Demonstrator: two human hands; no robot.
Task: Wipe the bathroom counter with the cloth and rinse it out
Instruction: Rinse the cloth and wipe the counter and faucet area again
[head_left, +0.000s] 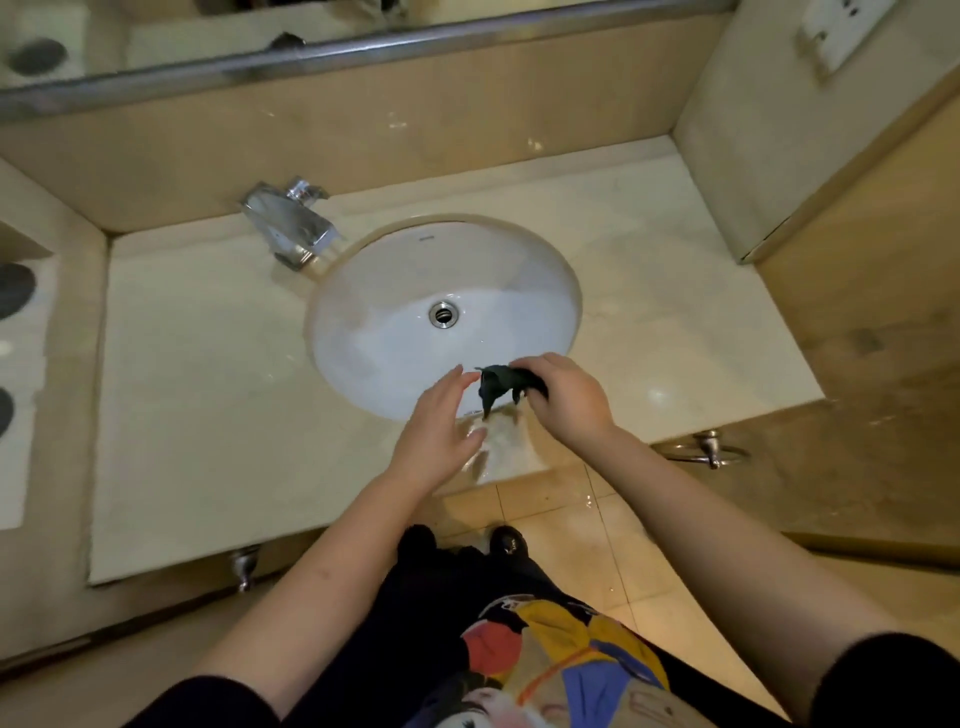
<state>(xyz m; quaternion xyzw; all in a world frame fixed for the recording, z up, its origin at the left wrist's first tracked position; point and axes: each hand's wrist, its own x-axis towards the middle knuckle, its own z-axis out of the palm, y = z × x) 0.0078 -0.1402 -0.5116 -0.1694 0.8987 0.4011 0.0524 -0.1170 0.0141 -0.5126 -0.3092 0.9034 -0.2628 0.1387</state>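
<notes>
while right hand grips bunched dark cloth over sink near rim, left hand hovers beside cloth, fingers relaxed, holding nothing; counter wet-looking by front edge.

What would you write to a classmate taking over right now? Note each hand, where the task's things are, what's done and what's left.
Right hand grips the dark cloth, bunched, above the near rim of the sink.
Left hand open beside it, holding nothing.
Faucet behind the sink's left; no water seen running.
Counter is wet at its front edge, so some wiping seems done.
Left: rinse the cloth, maybe finish wiping.
</notes>
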